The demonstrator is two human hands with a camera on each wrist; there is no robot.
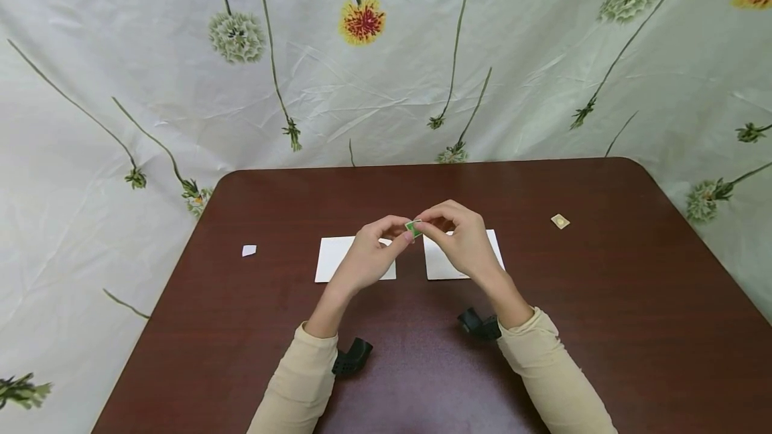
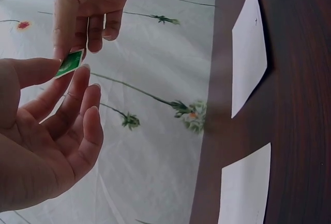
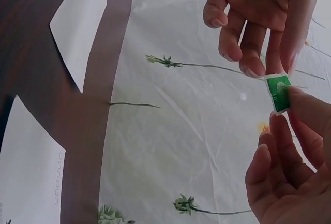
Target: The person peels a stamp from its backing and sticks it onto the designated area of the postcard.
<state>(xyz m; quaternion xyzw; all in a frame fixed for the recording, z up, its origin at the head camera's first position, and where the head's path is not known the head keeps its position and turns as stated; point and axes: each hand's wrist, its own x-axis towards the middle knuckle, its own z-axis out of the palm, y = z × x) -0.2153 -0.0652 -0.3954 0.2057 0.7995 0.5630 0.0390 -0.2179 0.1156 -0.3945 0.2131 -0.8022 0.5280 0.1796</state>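
A small green stamp (image 1: 413, 228) with a white edge is held up between both hands, above the table. My left hand (image 1: 370, 256) pinches it with thumb and fingertips; the other fingers curve loosely, as the left wrist view shows. From the opposite edge my right hand (image 1: 461, 240) pinches the same stamp (image 3: 279, 94) between thumb and forefinger. Below the hands lie two white envelopes: the left envelope (image 1: 333, 258) is partly covered by my left hand, the right envelope (image 1: 441, 265) by my right. A row of printed ovals marks one envelope (image 3: 31, 167) in the right wrist view.
On the dark red-brown table (image 1: 289, 206), a small white piece of paper (image 1: 249, 250) lies at the left. A small tan stamp-like square (image 1: 560, 222) lies to the right. Behind the table hangs a white cloth (image 1: 398, 99) printed with flowers.
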